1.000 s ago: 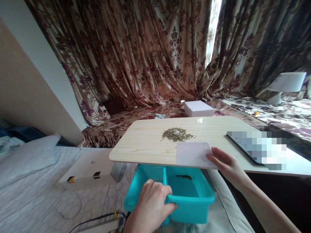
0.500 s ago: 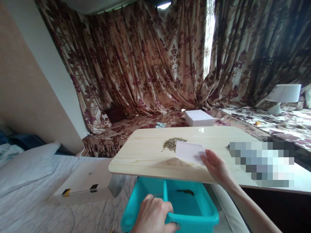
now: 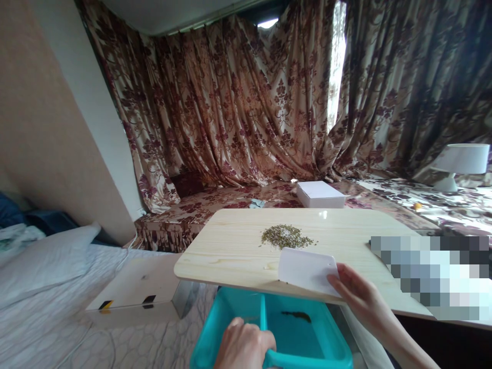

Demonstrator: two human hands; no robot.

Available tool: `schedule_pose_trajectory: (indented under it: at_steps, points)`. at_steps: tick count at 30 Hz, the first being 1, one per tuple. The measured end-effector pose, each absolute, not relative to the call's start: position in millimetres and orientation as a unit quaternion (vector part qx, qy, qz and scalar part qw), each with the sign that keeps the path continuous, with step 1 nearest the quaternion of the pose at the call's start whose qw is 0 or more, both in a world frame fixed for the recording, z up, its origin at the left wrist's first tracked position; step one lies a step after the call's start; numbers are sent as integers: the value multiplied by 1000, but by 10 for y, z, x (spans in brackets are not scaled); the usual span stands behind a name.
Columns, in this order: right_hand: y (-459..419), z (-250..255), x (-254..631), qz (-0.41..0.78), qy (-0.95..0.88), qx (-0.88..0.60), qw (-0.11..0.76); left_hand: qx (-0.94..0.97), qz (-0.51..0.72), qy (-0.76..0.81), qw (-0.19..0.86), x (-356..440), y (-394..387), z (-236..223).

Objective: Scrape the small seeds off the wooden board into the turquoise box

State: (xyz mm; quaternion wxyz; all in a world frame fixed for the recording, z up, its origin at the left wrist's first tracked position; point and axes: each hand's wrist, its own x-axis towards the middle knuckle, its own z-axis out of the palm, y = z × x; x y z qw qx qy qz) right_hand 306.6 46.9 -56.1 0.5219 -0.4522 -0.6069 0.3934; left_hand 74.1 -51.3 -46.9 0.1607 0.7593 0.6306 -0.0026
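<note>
My right hand is closed on the right edge of a thin white scraper, held tilted near the table's front edge. A few small grains lie along its lower left edge. Just behind it, a loose pile of small green-brown grains, looking like beans or seeds, is spread on the pale wooden table. My left hand is closed around the front rim of a turquoise two-part bin, at the divider. A dark strip of grains lies in the right compartment. The left compartment is partly hidden by my hand.
A white box with black and yellow tabs lies on the bed at the left. Behind the table are another white box and a crumpled cloth. A blurred-out object rests at the table's right.
The scraper has moved toward the front edge in my right hand, away from the pile, which shows more fully. My left hand stays on the bin. The view has shifted slightly.
</note>
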Motion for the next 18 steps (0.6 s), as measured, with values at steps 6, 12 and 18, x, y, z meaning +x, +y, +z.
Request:
schedule_pose_trajectory:
  at_steps: [6,12,18]
  points:
    - [400,-516,3176,403,-574,-481,526,756,-7,631,171,731,-521,-487]
    - [490,-490,3437,309,-519,-544,582,767,27,618,174,823,-504,-522]
    - [574,-471,3660,272,-520,-564,581,846,-24,517,125,1162,-385,-536]
